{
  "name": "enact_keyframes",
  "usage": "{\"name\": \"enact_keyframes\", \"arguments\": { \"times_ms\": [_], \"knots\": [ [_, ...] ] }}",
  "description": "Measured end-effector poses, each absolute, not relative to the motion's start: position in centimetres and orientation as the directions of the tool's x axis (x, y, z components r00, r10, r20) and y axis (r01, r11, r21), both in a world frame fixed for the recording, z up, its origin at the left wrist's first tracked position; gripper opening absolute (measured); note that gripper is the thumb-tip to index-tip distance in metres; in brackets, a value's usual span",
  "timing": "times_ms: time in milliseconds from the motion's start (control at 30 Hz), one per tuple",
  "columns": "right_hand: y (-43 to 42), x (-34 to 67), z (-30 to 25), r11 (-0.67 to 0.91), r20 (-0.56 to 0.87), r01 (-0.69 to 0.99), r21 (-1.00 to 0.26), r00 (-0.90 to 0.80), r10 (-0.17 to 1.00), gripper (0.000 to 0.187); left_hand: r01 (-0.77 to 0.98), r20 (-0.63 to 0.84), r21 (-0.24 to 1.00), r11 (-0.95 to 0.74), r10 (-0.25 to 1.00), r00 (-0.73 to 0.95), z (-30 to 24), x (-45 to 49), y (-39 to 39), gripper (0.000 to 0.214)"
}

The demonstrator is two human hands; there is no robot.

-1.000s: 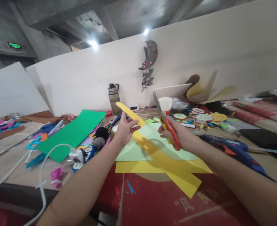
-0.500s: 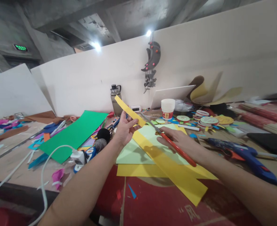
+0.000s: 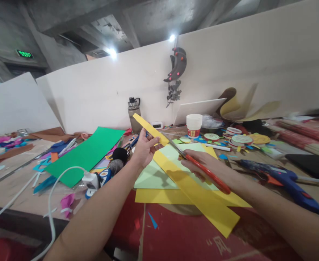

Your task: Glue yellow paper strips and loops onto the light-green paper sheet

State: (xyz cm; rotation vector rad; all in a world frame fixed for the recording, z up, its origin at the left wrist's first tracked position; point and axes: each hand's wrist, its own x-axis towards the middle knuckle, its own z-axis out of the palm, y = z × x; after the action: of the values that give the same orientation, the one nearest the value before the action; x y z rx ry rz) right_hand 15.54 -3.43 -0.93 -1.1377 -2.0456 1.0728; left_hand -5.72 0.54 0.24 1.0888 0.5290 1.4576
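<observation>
Pinched between the thumb and fingers of my left hand [image 3: 145, 150] is a narrow yellow paper strip [image 3: 148, 127], held up at a slant. My right hand [image 3: 200, 163] grips a pair of scissors [image 3: 206, 172] with red handles. The blades point up and left, their tips at the strip's lower right end; whether they touch it I cannot tell. Below both hands a wider yellow strip [image 3: 202, 199] lies diagonally over a pale green sheet [image 3: 151, 177], which rests on another yellow sheet [image 3: 162, 196].
A green sheet [image 3: 85, 156] and a white plug with a cable [image 3: 90, 179] lie to the left. On the right rests a blue glue gun [image 3: 286, 181]. Paper cups [image 3: 194, 125] and a water bottle [image 3: 134, 114] stand at the back, among paper scraps.
The scissors have tilted slightly, with their handles a little lower and further right. My left hand and its strip have hardly moved; the whole view has shifted slightly.
</observation>
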Motion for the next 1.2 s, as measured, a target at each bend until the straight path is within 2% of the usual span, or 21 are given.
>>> {"name": "enact_keyframes", "arguments": {
  "times_ms": [433,600,767,867,933,1033,1200],
  "knots": [
    [-3.9,15.3,-0.5,0.267,0.047,0.363,-0.893,-0.515,0.856,0.034,-0.530,0.289,0.826,-0.192,0.952,0.105,0.4,-5.6,0.3,0.071],
    [-4.2,14.7,-0.3,0.215,0.109,0.234,-0.948,-0.395,0.912,0.035,-0.581,0.276,0.797,-0.165,0.955,0.109,0.4,-5.8,0.4,0.068],
    [-4.3,14.1,-0.5,0.192,0.175,0.047,-0.980,-0.250,0.952,0.042,-0.564,0.272,0.818,-0.114,0.941,0.204,0.1,-5.3,-0.1,0.064],
    [-4.6,14.1,-0.2,0.232,0.215,0.067,-0.971,-0.197,0.957,0.043,-0.555,0.253,0.829,-0.065,0.929,0.269,-0.2,-4.5,-0.6,0.064],
    [-4.8,14.0,0.1,0.271,0.250,0.078,-0.959,-0.206,0.946,0.043,-0.550,0.234,0.835,-0.022,0.918,0.319,-0.4,-4.1,-0.9,0.064],
    [-4.8,13.9,0.1,0.312,0.300,0.009,-0.950,-0.246,0.922,0.043,-0.545,0.220,0.838,0.032,0.894,0.390,-0.4,-3.8,-1.4,0.062],
    [-4.6,13.9,-0.3,0.295,0.285,-0.009,-0.955,-0.280,0.917,0.049,-0.516,0.180,0.851,0.094,0.872,0.455,-0.4,-3.6,-1.8,0.058]
  ]
}}
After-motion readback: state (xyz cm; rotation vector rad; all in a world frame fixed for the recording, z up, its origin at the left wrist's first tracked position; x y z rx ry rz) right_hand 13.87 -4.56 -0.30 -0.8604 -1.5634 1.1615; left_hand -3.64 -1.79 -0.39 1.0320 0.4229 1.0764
